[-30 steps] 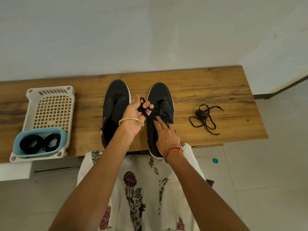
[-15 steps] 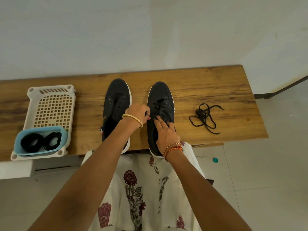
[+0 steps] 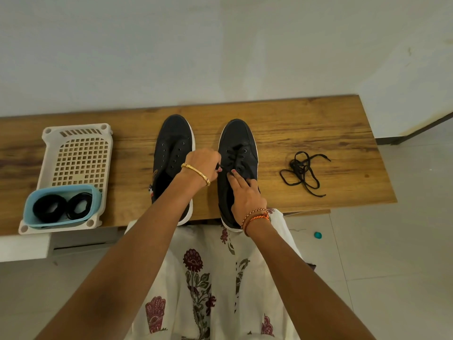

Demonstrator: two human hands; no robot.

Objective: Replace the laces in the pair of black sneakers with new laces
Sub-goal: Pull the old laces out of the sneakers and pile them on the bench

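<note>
Head view: two black sneakers — the left sneaker point(image 3: 174, 153) and the right sneaker point(image 3: 237, 153) — are set side by side on the wooden counter point(image 3: 306, 123), long axes parallel, toes pointed at the white wall point(image 3: 220, 45). A lace end point(image 3: 219, 167) is pinched by the left hand point(image 3: 202, 165); the right sneaker is pressed by straight fingers point(image 3: 235, 176) of the right hand point(image 3: 246, 197). A loose lace point(image 3: 302, 173) is seen at the right — tiled floor point(image 3: 392, 241) below.

Matt black cloth sneakers point(image 3: 237, 153) with white rubbery soles stand on a grained wooden bench point(image 3: 306, 123).

Lace end point(image 3: 219, 167) (in left grip) hidden
</note>
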